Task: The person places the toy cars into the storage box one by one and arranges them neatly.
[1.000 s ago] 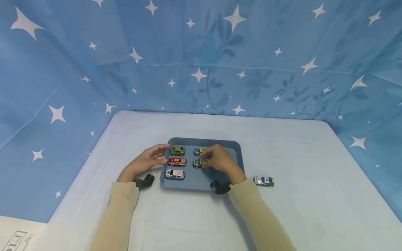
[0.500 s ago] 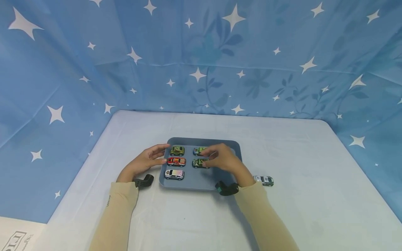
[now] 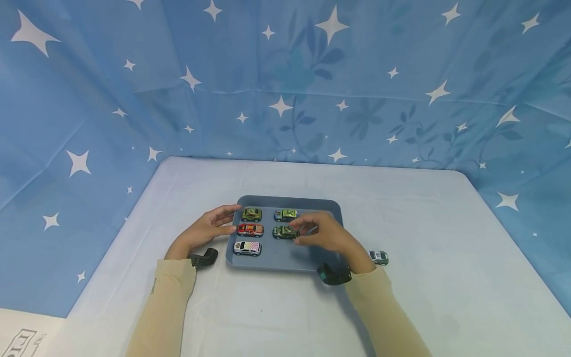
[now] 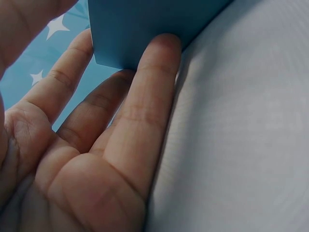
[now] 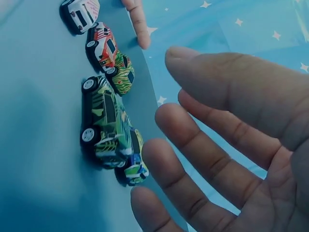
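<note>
A blue-grey tray (image 3: 276, 260) holds several toy cars in two columns. Its left column has a yellow-green car (image 3: 252, 214), a red car (image 3: 250, 230) and a white car (image 3: 247, 248); the other has a blue-green car (image 3: 286, 214) and a green camouflage car (image 3: 284, 232). My left hand (image 3: 206, 228) rests at the tray's left side, fingers extended against its wall (image 4: 130, 29). Over the tray, my right hand (image 3: 323, 232) is just right of the camouflage car (image 5: 107, 121), fingers loosely parted and holding nothing.
A silver car (image 3: 378, 257) stands on the white tabletop (image 3: 446, 238) right of the tray, partly hidden by my right forearm. A blue star-patterned cloth (image 3: 285, 74) hangs behind and beside the table. Printed lettering (image 3: 22, 342) shows at the lower left.
My right hand has let go of the camouflage car and drawn back to the right, its fingers parting. The car stays in the tray. My left hand has stayed in place.
</note>
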Action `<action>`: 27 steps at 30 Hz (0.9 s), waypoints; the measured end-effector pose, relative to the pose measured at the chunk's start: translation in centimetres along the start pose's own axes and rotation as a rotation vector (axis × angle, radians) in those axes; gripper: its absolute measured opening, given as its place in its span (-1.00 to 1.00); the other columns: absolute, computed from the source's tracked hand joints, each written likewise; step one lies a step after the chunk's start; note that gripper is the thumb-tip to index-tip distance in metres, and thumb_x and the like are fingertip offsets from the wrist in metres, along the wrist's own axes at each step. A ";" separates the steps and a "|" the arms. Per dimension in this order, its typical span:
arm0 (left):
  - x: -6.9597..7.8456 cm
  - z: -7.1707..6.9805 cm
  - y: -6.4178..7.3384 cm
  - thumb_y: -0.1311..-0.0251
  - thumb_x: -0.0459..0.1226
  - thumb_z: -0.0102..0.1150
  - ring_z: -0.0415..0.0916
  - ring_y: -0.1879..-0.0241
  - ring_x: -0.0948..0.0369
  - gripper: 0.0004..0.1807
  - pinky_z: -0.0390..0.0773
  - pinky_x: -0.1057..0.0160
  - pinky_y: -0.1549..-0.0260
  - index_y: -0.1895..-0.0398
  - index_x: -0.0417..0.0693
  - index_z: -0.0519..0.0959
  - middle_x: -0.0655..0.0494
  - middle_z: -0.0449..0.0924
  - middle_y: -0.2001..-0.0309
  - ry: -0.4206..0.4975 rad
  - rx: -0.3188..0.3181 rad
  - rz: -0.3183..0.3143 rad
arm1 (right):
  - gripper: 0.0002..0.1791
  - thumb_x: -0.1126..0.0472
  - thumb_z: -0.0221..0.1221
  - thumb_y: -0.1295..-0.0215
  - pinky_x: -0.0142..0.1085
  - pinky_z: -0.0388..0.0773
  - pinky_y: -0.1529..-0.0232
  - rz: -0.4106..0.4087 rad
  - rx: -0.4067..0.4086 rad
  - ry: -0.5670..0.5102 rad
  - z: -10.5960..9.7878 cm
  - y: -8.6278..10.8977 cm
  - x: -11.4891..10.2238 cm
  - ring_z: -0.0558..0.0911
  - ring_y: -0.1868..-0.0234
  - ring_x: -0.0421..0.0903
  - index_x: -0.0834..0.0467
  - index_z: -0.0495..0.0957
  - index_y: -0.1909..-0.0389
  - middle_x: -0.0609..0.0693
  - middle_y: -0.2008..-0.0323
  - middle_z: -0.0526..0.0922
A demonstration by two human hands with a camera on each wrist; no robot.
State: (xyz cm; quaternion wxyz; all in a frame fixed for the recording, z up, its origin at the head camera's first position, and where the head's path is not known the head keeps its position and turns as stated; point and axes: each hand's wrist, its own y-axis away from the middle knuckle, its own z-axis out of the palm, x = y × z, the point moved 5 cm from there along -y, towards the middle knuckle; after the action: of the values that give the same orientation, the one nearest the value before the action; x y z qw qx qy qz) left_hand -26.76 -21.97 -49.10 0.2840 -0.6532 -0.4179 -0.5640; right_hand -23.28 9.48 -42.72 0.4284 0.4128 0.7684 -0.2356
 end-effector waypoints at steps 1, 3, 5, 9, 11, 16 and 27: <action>0.0 0.0 0.0 -0.50 -0.26 0.33 0.05 -0.65 -0.32 -0.19 0.22 -0.33 -0.52 -0.69 -0.25 0.21 -0.29 0.12 -0.68 -0.001 -0.001 -0.002 | -0.58 0.40 0.46 -0.32 0.00 0.72 -0.10 -0.007 0.000 -0.010 0.0 0.1 0.0 0.72 -0.04 0.20 0.40 0.70 -0.17 0.28 -0.14 0.75; 0.0 0.0 -0.1 -0.50 -0.26 0.33 0.06 -0.64 -0.32 -0.19 0.23 -0.32 -0.52 -0.69 -0.25 0.21 -0.30 0.13 -0.67 -0.003 -0.001 -0.004 | -0.58 0.40 0.46 -0.31 -0.01 0.73 -0.07 -0.027 0.001 -0.021 -0.2 0.4 0.0 0.73 -0.03 0.20 0.41 0.70 -0.17 0.28 -0.13 0.76; -0.1 0.1 -0.1 -0.50 -0.26 0.33 0.07 -0.64 -0.32 -0.20 0.24 -0.32 -0.52 -0.68 -0.25 0.21 -0.30 0.14 -0.67 -0.009 0.002 -0.007 | -0.58 0.40 0.46 -0.32 -0.01 0.72 -0.07 -0.040 0.002 -0.026 -0.3 0.6 0.1 0.73 -0.02 0.20 0.40 0.70 -0.18 0.28 -0.12 0.76; -0.1 0.0 -0.1 -0.50 -0.27 0.32 0.09 -0.64 -0.31 -0.21 0.26 -0.31 -0.51 -0.69 -0.24 0.21 -0.31 0.15 -0.66 -0.019 0.005 -0.016 | -0.58 0.37 0.45 -0.35 0.00 0.71 -0.07 -0.055 0.003 -0.016 -0.7 1.2 0.4 0.73 -0.01 0.17 0.38 0.70 -0.20 0.25 -0.06 0.78; -0.1 0.0 0.0 -0.51 -0.28 0.31 0.08 -0.64 -0.31 -0.21 0.26 -0.31 -0.51 -0.69 -0.24 0.21 -0.31 0.15 -0.66 -0.020 0.004 -0.017 | -0.58 0.36 0.44 -0.37 -0.01 0.70 -0.07 -0.063 0.003 -0.011 -0.8 1.5 0.5 0.72 -0.01 0.16 0.37 0.70 -0.21 0.24 -0.03 0.78; 0.0 0.0 0.0 -0.51 -0.28 0.30 0.07 -0.64 -0.32 -0.21 0.26 -0.33 -0.50 -0.69 -0.24 0.21 -0.30 0.14 -0.67 -0.018 0.003 -0.012 | -0.56 0.36 0.43 -0.38 -0.05 0.71 -0.05 -0.083 0.010 -0.005 -1.2 2.4 0.6 0.72 -0.01 0.15 0.38 0.67 -0.25 0.26 -0.03 0.77; -0.1 0.1 0.0 -0.52 -0.26 0.31 0.07 -0.64 -0.32 -0.21 0.26 -0.33 -0.50 -0.69 -0.24 0.21 -0.30 0.13 -0.67 -0.022 -0.002 -0.008 | -0.50 0.39 0.40 -0.41 -0.20 0.68 0.01 -0.108 0.055 -0.004 -2.5 4.3 0.9 0.70 0.04 -0.06 0.41 0.60 -0.32 0.29 -0.01 0.74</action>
State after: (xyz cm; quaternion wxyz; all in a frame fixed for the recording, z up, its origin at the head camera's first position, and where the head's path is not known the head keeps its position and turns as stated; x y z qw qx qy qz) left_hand -26.69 -21.94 -49.19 0.2761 -0.6580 -0.4232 -0.5583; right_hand -21.14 14.03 -42.24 0.4050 0.3819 0.7819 -0.2805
